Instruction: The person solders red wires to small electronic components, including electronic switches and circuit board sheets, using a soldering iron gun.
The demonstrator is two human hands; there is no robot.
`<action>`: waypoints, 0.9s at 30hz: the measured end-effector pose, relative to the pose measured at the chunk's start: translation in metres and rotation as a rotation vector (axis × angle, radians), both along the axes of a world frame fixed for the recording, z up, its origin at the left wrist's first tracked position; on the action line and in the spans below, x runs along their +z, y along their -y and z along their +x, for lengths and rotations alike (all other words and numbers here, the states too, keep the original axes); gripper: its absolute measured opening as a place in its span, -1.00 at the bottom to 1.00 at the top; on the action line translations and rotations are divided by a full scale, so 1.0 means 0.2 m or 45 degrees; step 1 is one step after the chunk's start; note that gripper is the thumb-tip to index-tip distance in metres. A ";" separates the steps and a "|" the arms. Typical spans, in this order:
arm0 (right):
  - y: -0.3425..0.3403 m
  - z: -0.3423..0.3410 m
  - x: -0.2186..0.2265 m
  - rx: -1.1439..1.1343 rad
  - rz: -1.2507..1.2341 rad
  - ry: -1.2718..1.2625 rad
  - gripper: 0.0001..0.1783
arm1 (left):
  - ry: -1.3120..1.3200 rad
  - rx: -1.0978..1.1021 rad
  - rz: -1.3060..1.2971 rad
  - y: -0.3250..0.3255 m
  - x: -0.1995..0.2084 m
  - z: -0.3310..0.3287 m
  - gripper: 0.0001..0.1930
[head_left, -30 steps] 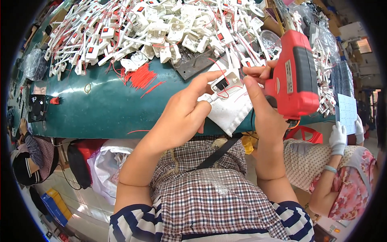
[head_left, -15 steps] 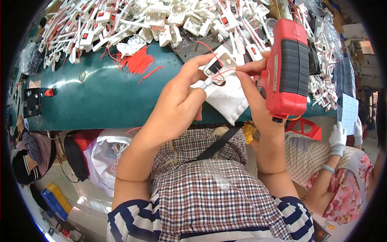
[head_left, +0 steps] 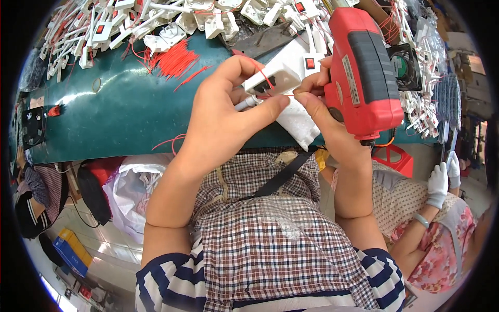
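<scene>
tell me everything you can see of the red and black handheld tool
The red and black handheld tool has a chunky, plastic-looking red body, a ribbed black panel, a pale label strip and a short black fitting at its near end. Its far end leans left in the view. It rests against the right hand, whose fingers partly disappear behind it. Whether it is switched on cannot be told.

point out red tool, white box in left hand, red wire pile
Red tool [head_left: 365,70]: head view, on its black panel.
White box [head_left: 284,76]: head view, on its right half.
Red wire pile [head_left: 176,59]: head view, its middle.
</scene>
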State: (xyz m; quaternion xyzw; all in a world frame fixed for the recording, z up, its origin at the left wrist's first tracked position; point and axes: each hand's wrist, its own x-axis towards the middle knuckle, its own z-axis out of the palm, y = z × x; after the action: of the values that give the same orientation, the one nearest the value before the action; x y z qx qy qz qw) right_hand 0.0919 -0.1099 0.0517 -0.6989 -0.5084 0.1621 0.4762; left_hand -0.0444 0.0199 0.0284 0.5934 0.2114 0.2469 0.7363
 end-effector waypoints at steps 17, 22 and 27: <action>-0.03 -0.09 -0.01 -0.260 -0.062 -0.688 -0.45 | -0.080 -0.072 0.121 -0.02 -0.06 0.01 -0.77; 0.01 -0.06 -0.01 -0.382 0.159 -0.812 -0.53 | -0.275 0.102 0.051 -0.04 -0.06 0.01 -0.79; 0.15 0.02 0.02 -0.104 0.469 -1.484 -0.55 | -0.330 0.162 0.250 -0.04 -0.19 0.04 -0.81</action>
State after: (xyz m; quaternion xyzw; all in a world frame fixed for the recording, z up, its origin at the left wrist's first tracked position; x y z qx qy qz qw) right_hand 0.0956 -0.1406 0.0560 -0.4205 -0.1567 0.4087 0.7947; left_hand -0.0355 0.0288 -0.0093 0.6747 0.3166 0.2341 0.6243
